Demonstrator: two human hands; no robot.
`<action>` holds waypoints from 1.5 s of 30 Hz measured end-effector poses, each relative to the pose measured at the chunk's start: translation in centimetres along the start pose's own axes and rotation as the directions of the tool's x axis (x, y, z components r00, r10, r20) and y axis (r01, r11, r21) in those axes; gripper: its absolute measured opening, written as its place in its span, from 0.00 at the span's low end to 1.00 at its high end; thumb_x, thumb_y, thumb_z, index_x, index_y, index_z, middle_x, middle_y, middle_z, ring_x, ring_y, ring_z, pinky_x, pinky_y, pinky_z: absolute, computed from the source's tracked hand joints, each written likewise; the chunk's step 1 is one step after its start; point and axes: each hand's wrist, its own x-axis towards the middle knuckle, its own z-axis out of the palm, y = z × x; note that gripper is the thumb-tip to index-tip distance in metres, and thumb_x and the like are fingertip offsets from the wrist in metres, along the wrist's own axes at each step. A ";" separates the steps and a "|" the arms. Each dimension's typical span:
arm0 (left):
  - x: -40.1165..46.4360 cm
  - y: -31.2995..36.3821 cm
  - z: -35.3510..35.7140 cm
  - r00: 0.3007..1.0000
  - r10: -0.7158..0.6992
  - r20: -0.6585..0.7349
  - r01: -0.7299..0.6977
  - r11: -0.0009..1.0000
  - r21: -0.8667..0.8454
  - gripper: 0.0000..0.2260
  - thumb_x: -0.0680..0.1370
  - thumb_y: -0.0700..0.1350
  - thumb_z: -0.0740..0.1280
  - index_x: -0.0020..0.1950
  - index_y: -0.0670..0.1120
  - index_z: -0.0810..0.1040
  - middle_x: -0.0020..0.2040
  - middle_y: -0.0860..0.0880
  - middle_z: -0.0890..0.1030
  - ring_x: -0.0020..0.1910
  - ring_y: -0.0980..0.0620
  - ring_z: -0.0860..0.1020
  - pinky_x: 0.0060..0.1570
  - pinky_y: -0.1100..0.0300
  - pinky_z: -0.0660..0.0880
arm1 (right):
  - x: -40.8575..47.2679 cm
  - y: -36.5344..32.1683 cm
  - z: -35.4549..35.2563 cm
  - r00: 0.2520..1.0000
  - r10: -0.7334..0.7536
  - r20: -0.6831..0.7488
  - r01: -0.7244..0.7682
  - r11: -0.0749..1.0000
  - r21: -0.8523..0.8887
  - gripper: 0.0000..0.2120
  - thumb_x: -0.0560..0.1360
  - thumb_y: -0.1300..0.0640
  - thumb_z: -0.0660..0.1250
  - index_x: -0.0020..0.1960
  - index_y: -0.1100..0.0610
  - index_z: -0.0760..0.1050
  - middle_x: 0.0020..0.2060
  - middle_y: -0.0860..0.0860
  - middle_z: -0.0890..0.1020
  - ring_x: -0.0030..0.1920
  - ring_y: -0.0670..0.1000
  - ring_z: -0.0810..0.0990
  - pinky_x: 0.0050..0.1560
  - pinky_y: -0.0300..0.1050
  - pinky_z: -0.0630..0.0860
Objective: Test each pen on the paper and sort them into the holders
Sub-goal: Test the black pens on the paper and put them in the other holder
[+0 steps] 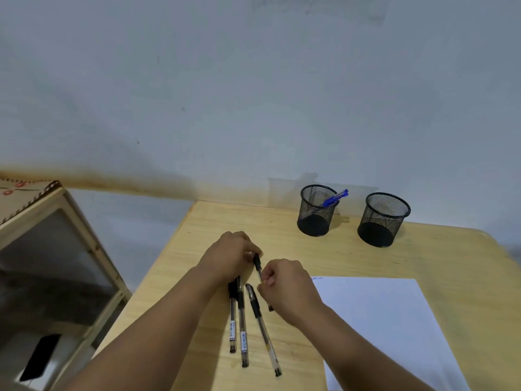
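Right now both hands meet over the middle of the wooden table (282,221), and between them is one black-capped pen (258,266). The left hand (229,256) has its fingers curled round the pen's capped upper end, while the right hand (284,289) pinches the clear barrel lower down with thumb and forefinger; the pen's lower tip peeks out under the right hand's heel. The pen runs roughly away from the person, tilted slightly left at the top.

Just below the hands, three more pens (242,320) lie side by side on the table, caps toward the hands and barrels pointing back at the person; the two on the left touch or nearly touch, and the third fans out to the right. The left hand's wrist sits over their capped ends.

To the right of the right hand lies a white sheet of paper (380,320), flat on the table, its near-left corner passing under the right forearm. Farther back stand two black mesh holders, well apart from the hands: the left holder (317,211) has a blue pen (335,198) leaning out over its rim, and nothing shows above the rim of the right holder (383,220). A wooden cabinet with a glass panel (53,249) stands left of the table.
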 end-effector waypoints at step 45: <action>-4.4 9.9 2.5 0.943 0.204 -0.264 -0.305 0.846 -0.436 0.05 0.77 0.50 0.70 0.51 0.58 0.85 0.42 0.56 0.78 0.46 0.56 0.77 0.44 0.58 0.74 | -6.9 7.7 -7.5 0.980 -0.034 -0.195 0.055 0.993 0.104 0.07 0.74 0.42 0.67 0.43 0.44 0.78 0.35 0.38 0.81 0.38 0.43 0.79 0.37 0.51 0.80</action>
